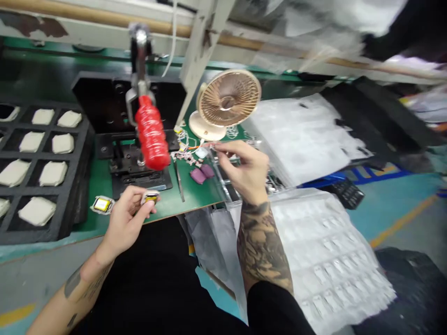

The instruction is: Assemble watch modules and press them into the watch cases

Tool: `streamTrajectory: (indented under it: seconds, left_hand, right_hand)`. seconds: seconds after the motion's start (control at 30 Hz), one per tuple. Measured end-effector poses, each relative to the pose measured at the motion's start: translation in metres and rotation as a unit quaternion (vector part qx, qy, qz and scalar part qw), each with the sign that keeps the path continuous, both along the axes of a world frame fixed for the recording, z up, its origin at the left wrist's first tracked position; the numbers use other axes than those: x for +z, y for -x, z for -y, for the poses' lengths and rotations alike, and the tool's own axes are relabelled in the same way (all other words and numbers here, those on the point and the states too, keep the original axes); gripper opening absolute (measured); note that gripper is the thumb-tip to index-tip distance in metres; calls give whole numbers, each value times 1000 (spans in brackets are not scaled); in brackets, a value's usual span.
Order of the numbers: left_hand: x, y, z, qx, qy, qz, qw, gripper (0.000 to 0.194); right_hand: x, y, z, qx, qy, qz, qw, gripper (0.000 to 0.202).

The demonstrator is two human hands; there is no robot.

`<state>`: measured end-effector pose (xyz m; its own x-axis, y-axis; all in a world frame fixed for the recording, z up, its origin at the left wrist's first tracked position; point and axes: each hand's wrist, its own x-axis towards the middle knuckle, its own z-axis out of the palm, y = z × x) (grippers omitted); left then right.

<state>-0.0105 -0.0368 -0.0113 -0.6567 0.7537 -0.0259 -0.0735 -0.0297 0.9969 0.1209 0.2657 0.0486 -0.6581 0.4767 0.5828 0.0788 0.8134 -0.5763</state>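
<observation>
My left hand (pixel 125 222) grips a small light-rimmed device housing (pixel 151 197) with a yellow part inside, just over the front edge of the green bench (pixel 195 201). Beside that hand a similar open housing (pixel 102 204) lies with its yellow face up. My right hand (pixel 244 168) is closed in a pinch above a transparent tray (pixel 223 179). What its fingertips hold, if anything, is too small to make out. Two purple pieces (pixel 201 174) and metal tweezers (pixel 179 181) lie between my hands, near a heap of small parts and wires (pixel 186 151).
A hand press with a red handle (pixel 152 135) stands ahead of my left hand. Black foam trays (pixel 66 204) with several pale pieces are at left. Behind the parts stands a small fan (pixel 228 100). White sheet trays (pixel 300 139) lie at right, beside a metal post (pixel 199 56).
</observation>
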Motion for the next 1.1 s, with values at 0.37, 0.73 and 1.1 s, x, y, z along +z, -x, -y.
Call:
streamTrajectory:
  seconds: [0.37,0.73,1.1]
  left_hand:
    - [6,4,0,-55,35,-215,975,23]
    - [9,3,0,-62,34,-220,973,26]
    - [5,5,0,-47,37,-116,991,26]
  right_hand:
    - [-50,23,137,213,244,-89,942,29]
    - [-46,13,126,285,210,9,935,41]
    - [-54,12,138,246,68,25,967,49]
